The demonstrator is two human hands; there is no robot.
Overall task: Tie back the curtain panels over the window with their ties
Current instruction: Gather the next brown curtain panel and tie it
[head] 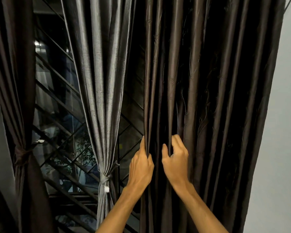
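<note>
Fingers [178,142] of both hands curl into folds of the untied brown curtain panel [208,98].
Left hand [141,165] grips its inner edge, right hand [175,163] pinches the next pleat just beside; the grey panel [104,81] hangs left, bound by its tie [105,179].

Overall light: dim indoor scene, colours muted and brownish.
Source: soft light from the viewer's side, giving a sheen on the grey curtain panel [99,81].
Shadows: near-black folds in the dark curtain panel [208,81], with detail lost there.
Window [57,115]: dark outside, with one small bright patch at upper left of the frame.
Wall [289,115]: evenly lit, pale grey, no glare.
Distortion: wide-angle bend; verticals lean at left and right edges.
Sharpness: slightly soft throughout.
</note>
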